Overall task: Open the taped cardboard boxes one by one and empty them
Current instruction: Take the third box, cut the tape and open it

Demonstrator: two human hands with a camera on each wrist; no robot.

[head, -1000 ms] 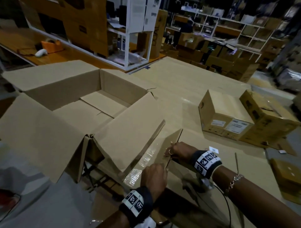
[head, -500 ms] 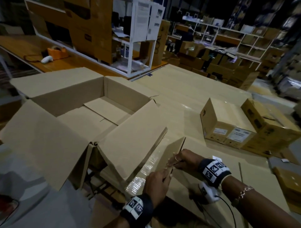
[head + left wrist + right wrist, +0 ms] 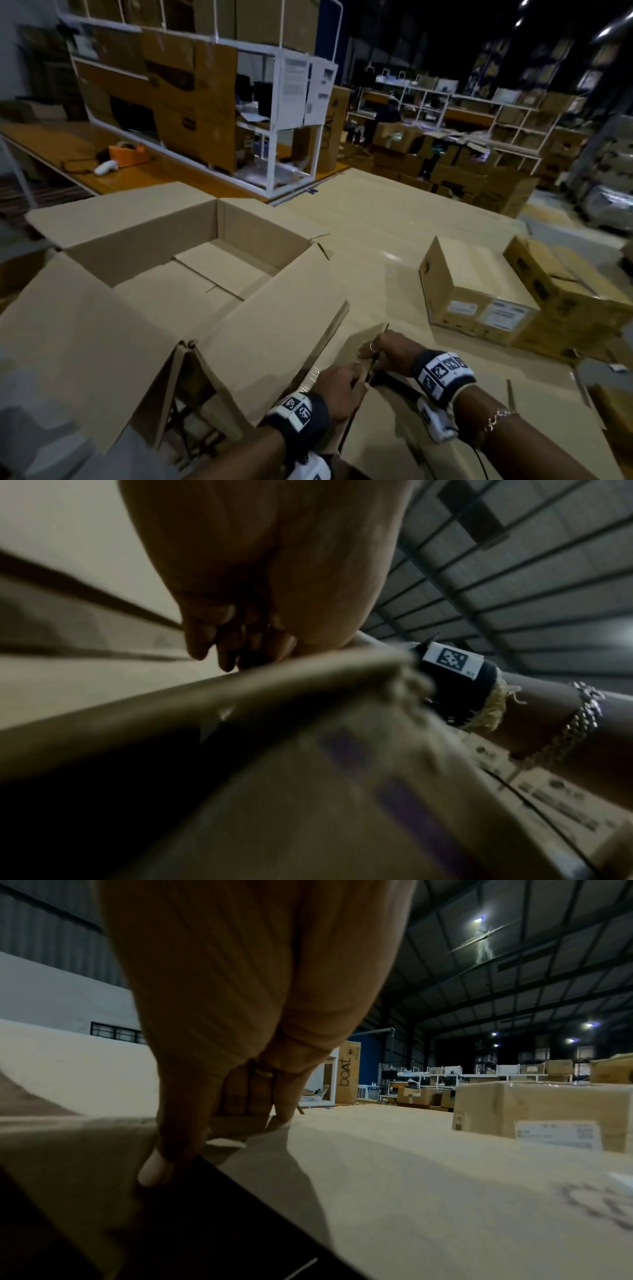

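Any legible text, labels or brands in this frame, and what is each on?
"boat": printed sideways on the tall cardboard carton behind the right hand.
White shipping labels on the sealed box: too small to read.
Papers taped to the white rack: unreadable.
Wristband markers: patterns only, no words.

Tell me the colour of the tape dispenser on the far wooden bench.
Orange; the tape dispenser shows best in the head view.
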